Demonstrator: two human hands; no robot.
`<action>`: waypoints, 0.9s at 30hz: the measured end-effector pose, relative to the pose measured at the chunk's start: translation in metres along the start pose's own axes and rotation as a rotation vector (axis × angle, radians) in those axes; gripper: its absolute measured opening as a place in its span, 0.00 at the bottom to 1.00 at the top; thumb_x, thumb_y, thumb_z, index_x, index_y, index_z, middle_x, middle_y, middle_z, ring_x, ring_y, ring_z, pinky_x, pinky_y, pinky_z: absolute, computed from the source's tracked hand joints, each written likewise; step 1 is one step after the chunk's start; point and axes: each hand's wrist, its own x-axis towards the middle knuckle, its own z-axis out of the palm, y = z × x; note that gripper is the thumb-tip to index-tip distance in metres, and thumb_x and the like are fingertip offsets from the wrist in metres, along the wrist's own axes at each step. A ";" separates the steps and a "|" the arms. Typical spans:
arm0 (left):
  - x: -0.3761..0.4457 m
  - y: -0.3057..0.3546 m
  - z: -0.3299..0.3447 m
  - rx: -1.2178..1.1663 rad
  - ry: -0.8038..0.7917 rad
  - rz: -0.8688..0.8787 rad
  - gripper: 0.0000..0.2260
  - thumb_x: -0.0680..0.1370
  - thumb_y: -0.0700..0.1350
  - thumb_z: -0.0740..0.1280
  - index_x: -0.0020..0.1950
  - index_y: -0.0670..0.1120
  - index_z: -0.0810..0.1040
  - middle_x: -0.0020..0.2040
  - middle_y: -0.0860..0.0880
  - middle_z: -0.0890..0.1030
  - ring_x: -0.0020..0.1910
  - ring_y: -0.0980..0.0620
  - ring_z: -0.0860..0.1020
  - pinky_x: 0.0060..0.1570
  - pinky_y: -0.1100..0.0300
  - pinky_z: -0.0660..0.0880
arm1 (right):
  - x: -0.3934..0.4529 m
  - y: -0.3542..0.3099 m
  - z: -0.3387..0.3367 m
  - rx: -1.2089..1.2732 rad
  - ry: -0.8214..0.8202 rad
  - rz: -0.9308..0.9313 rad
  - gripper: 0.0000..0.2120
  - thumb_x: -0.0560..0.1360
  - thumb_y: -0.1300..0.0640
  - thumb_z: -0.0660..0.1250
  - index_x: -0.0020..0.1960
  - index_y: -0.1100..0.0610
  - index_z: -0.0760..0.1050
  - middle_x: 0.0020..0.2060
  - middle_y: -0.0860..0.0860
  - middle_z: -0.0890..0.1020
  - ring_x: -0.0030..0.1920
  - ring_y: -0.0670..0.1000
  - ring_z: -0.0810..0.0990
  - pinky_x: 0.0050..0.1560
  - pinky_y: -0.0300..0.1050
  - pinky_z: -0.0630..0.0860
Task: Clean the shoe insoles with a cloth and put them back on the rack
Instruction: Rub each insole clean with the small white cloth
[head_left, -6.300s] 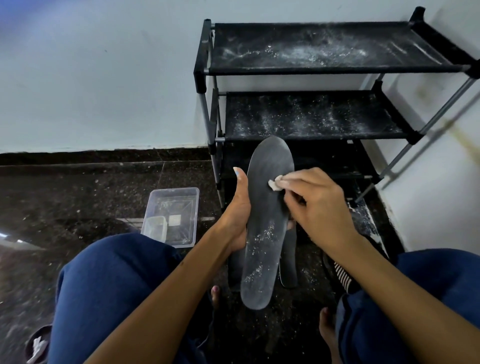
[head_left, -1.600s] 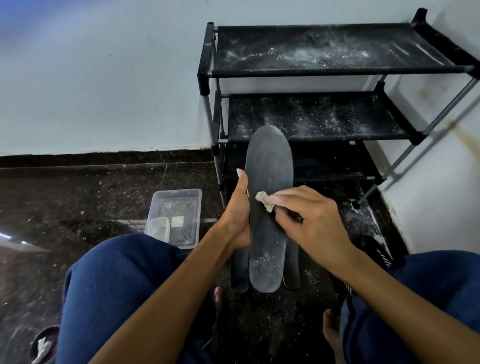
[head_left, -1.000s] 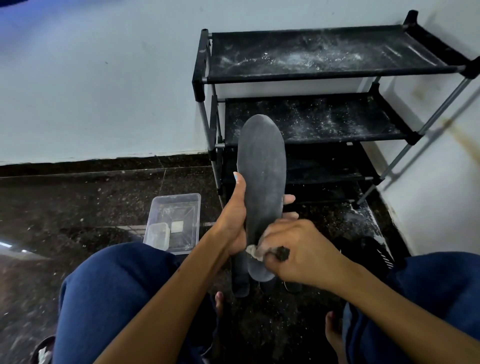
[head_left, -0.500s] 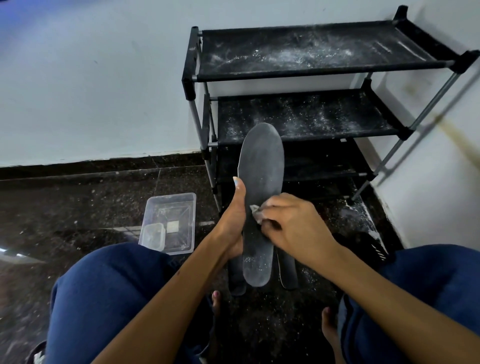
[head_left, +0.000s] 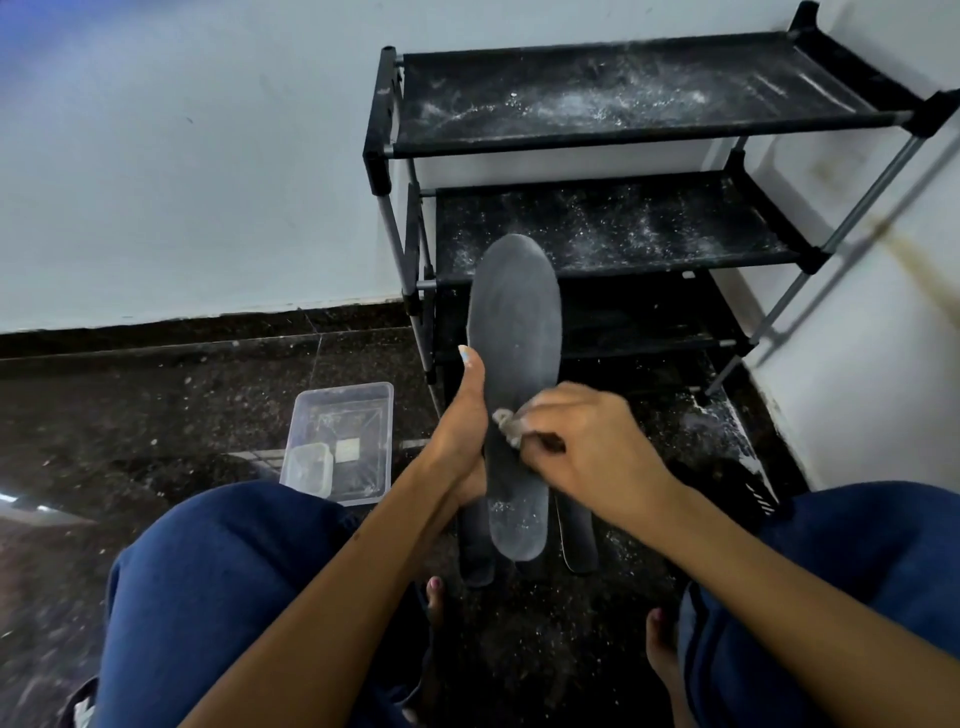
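A dark grey insole stands almost upright in front of me, toe end up. My left hand grips its left edge from behind, thumb along the side. My right hand pinches a small whitish cloth against the middle of the insole's face. A little white dust clings near the heel end. Two more dark insoles lie on the floor beneath, partly hidden by the held one. The black three-shelf rack stands behind, its shelves speckled with white powder.
A clear plastic tub with a small container inside sits on the dark floor to the left. White powder is scattered on the floor by the rack's right leg. My knees in blue trousers frame the lower view; walls stand close behind and to the right.
My right hand with the cloth has slid down the insole to the heel and back up to the middle. The white dust on the lower part has thinned. My left hand keeps its hold.
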 end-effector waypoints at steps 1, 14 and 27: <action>0.001 0.003 -0.001 0.001 0.006 0.007 0.39 0.74 0.71 0.43 0.53 0.43 0.79 0.52 0.43 0.84 0.49 0.47 0.83 0.51 0.53 0.78 | -0.003 -0.003 0.003 0.016 -0.075 -0.006 0.12 0.71 0.54 0.62 0.39 0.56 0.83 0.37 0.49 0.83 0.38 0.49 0.80 0.41 0.48 0.79; -0.004 0.001 -0.002 0.018 -0.041 0.033 0.33 0.77 0.67 0.48 0.54 0.44 0.81 0.50 0.44 0.84 0.49 0.49 0.82 0.54 0.53 0.77 | 0.001 0.005 0.001 0.061 0.189 0.067 0.12 0.72 0.63 0.67 0.54 0.60 0.82 0.43 0.51 0.83 0.44 0.50 0.80 0.48 0.44 0.77; -0.009 0.011 0.003 -0.157 -0.148 0.037 0.40 0.74 0.71 0.41 0.54 0.41 0.78 0.46 0.43 0.84 0.36 0.46 0.82 0.44 0.52 0.80 | -0.013 -0.015 0.005 0.183 -0.061 -0.161 0.07 0.67 0.65 0.71 0.41 0.55 0.84 0.39 0.46 0.84 0.41 0.44 0.79 0.44 0.42 0.76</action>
